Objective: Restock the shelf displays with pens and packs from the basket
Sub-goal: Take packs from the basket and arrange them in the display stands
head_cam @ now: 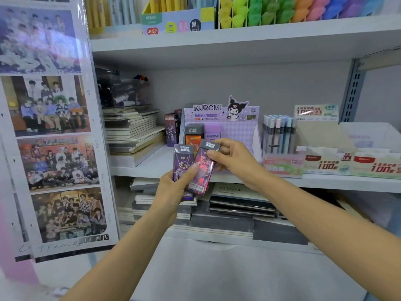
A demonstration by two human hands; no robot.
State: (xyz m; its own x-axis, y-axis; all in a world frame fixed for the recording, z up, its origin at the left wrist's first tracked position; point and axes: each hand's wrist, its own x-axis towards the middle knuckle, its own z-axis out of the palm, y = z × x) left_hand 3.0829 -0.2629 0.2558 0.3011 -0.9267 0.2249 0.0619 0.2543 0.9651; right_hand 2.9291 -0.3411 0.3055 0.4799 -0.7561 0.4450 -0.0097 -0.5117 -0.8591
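Note:
My left hand [173, 187] holds a small stack of dark purple Ultraman packs [181, 161] upright in front of the middle shelf. My right hand [232, 157] pinches the top of a red Ultraman pack [200, 170] that leans tilted on that stack. Just behind stands the purple Kuromi display box [238, 127], with an orange pack [191, 139] and a lilac Kuromi pack [213, 132] inside at its left. The basket is out of view.
Dark packs [171, 127] stand left of the Kuromi box, beside stacked notebooks [134, 133]. Pastel pens [280, 135] and cardboard lead boxes [347, 157] fill the shelf's right. Colourful pens line the upper shelf [260, 31]. A photo poster [52, 127] hangs at left.

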